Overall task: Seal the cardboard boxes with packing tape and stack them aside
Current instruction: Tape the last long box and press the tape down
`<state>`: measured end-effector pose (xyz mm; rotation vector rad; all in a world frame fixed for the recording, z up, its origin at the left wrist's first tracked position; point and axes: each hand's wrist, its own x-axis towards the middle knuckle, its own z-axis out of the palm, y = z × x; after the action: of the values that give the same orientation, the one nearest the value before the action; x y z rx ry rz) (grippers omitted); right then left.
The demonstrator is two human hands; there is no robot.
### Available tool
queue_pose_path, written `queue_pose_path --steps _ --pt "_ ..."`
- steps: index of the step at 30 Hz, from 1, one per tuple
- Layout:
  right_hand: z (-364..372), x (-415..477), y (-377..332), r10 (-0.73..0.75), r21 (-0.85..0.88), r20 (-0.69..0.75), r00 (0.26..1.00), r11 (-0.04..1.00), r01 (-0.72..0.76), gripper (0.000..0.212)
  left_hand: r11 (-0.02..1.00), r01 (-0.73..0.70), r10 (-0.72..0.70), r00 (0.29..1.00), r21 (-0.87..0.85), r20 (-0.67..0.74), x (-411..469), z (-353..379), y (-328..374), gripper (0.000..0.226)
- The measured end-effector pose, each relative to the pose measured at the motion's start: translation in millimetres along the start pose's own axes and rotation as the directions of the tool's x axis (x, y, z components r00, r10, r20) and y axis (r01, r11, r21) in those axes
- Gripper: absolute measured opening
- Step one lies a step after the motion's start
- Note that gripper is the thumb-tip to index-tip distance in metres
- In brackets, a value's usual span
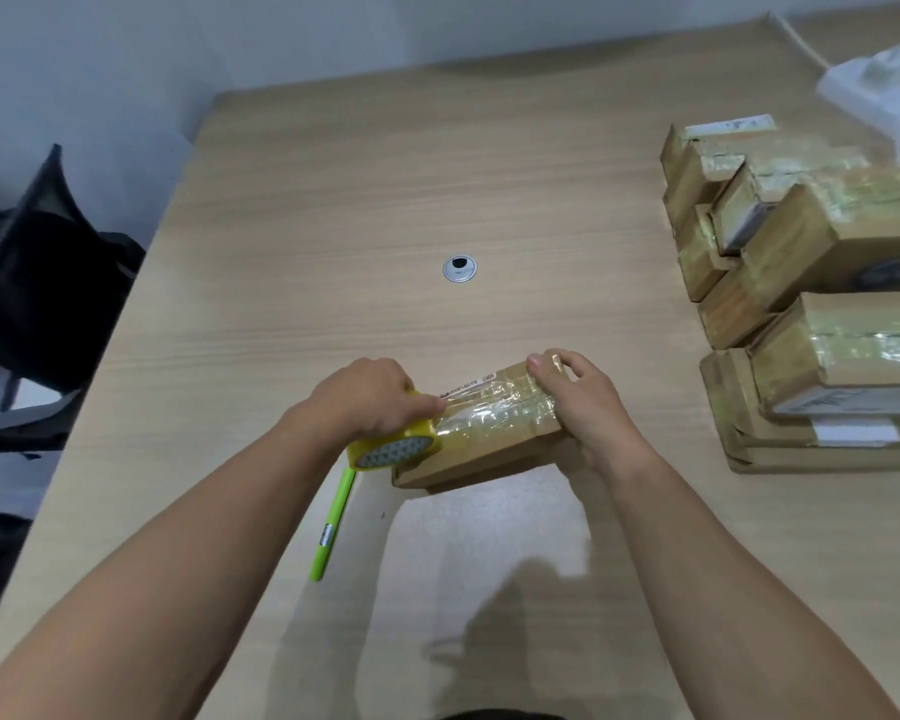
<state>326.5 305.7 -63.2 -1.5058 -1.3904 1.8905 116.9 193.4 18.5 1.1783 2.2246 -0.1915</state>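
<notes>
A flat cardboard box (479, 454) lies on the wooden table (385, 174) just in front of me, its top covered by a shiny strip of clear tape. My left hand (365, 397) grips a yellow roll of packing tape (393, 449) at the box's left end, with the tape running from the roll across the lid. My right hand (583, 402) holds the box's right end, thumb on top and fingers curled over the edge. A pile of taped cardboard boxes (801, 283) stands at the right side of the table.
A green pen (331, 527) lies on the table below the tape roll. A round cable grommet (459, 268) sits mid-table. A white power strip (874, 90) with a plug lies at the far right corner. A dark bag and chair (37, 283) stand left of the table.
</notes>
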Motion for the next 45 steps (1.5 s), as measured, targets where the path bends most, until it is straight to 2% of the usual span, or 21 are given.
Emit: queue_pose_path --steps 2,4,6,9,11,13,15,17,20,23,27,30,33,35,37,38,40,41,42,43,45 --pt "2 1 2 0.008 0.006 -0.034 0.999 1.000 -0.007 0.050 0.996 0.043 -0.039 0.998 0.082 -0.046 2 3 6 0.066" --pt "2 4 6 0.010 0.026 -0.069 0.998 1.000 -0.008 0.047 0.998 0.016 -0.011 0.997 0.056 -0.082 4 10 9 0.066" --pt "1 0 9 0.018 0.022 -0.102 0.995 1.000 -0.016 0.043 0.984 -0.083 0.072 0.995 -0.156 -0.071 1 12 4 0.061" --pt "-7 0 22 0.045 0.006 -0.145 0.988 0.999 -0.044 0.056 0.806 -0.213 0.238 0.971 -0.552 -0.027 -11 13 -21 0.048" --pt "-10 1 28 0.023 -0.067 -0.141 0.990 0.997 -0.033 0.062 0.746 -0.247 0.299 0.954 -0.618 -0.020 -17 16 -37 0.047" --pt "-11 0 30 0.001 -0.127 -0.126 0.992 0.992 -0.018 0.064 0.823 -0.229 0.244 0.969 -0.520 -0.041 -13 14 -49 0.051" --pt "-11 -3 29 -0.020 -0.156 -0.106 0.994 0.988 0.003 0.060 0.979 -0.153 0.147 0.988 -0.136 -0.055 -6 9 -54 0.059" --pt "-11 -2 32 -0.021 -0.139 -0.086 0.996 0.990 0.008 0.050 0.991 -0.039 0.038 0.999 0.131 0.007 -2 14 -58 0.065" --pt "-11 -6 33 -0.016 -0.113 -0.071 0.997 0.994 0.008 0.040 0.993 0.045 -0.055 0.995 0.106 0.088 5 39 -63 0.067" --pt "-17 -4 38 -0.067 -0.236 -0.089 0.994 0.971 0.044 0.051 0.997 0.044 -0.049 0.994 0.058 0.095 8 55 -62 0.067" --pt "-21 -6 32 -0.125 -0.359 -0.074 0.989 0.929 0.090 0.042 0.999 0.033 -0.034 0.998 0.004 0.062 13 60 -64 0.066" --pt "-22 -2 27 -0.158 -0.576 -0.084 0.984 0.813 0.082 0.047 0.995 -0.023 0.026 0.999 -0.097 0.022 14 70 -67 0.064" --pt "-14 0 22 -0.206 -0.758 -0.115 0.972 0.651 0.048 0.057 0.977 -0.072 0.053 0.994 -0.202 -0.098 11 82 -70 0.059" --pt "-1 -7 15 -0.341 -0.842 -0.143 0.929 0.536 0.067 0.052 0.957 -0.112 0.067 0.983 -0.268 -0.169 7 89 -71 0.056" --pt "19 -18 5 -0.530 -0.865 -0.036 0.847 0.441 0.239 0.053 0.881 -0.141 0.049 0.977 -0.452 -0.210 -1 92 -71 0.054" --pt "33 -24 2 -0.562 -0.851 0.123 0.818 0.364 0.378 0.059 0.818 -0.142 0.018 0.975 -0.557 -0.221 -5 93 -72 0.050" --pt "61 -37 4 -0.375 -0.801 0.492 0.786 0.160 0.577 0.093 0.742 -0.132 -0.045 0.968 -0.657 -0.246 -9 96 -75 0.034" --pt "71 -41 9 -0.230 -0.793 0.579 0.782 0.063 0.606 0.108 0.750 -0.132 -0.055 0.964 -0.648 -0.260 -11 98 -76 0.028" --pt "79 -42 15 -0.143 -0.793 0.603 0.784 -0.007 0.609 0.117 0.769 -0.130 -0.055 0.962 -0.626 -0.267 -12 102 -77 0.029" --pt "84 -41 20 -0.137 -0.802 0.595 0.792 -0.035 0.597 0.120 0.790 -0.131 -0.048 0.960 -0.598 -0.274 -12 106 -78 0.033" --pt "89 -37 24 -0.220 -0.834 0.540 0.813 -0.005 0.552 0.118 0.827 -0.132 -0.033 0.959 -0.547 -0.281 -12 111 -79 0.040"
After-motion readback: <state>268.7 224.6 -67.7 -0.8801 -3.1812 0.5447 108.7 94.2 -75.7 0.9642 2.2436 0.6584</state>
